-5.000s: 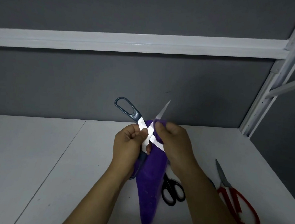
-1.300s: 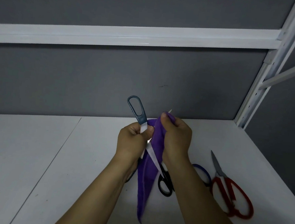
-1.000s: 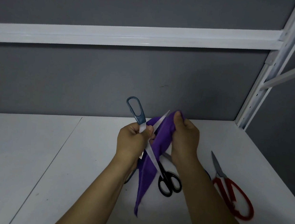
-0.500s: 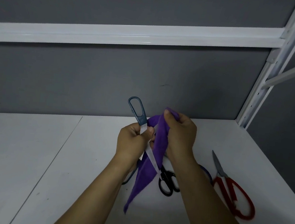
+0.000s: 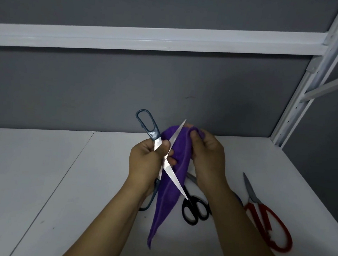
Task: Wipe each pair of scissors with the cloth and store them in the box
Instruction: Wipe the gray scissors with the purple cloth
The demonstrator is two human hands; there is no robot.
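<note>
My left hand (image 5: 145, 162) grips a pair of grey-blue-handled scissors (image 5: 147, 125) at the pivot, blades spread apart above the table. One blade points up, the other slants down to the right. My right hand (image 5: 207, 157) is closed on a purple cloth (image 5: 171, 190) near the upper blade's tip; the cloth hangs down behind the blades. On the white table (image 5: 38, 178) lie black-handled scissors (image 5: 193, 209) and red-handled scissors (image 5: 267, 224). No box is in view.
A grey back wall and a white shelf beam (image 5: 150, 39) run above the table. A white upright post (image 5: 299, 105) stands at the right rear corner. A blue handle (image 5: 239, 199) peeks out behind my right forearm.
My right hand has slid the cloth up along the upper blade, and that blade now shows bare in front of the cloth. The left hand has held the scissors still.
</note>
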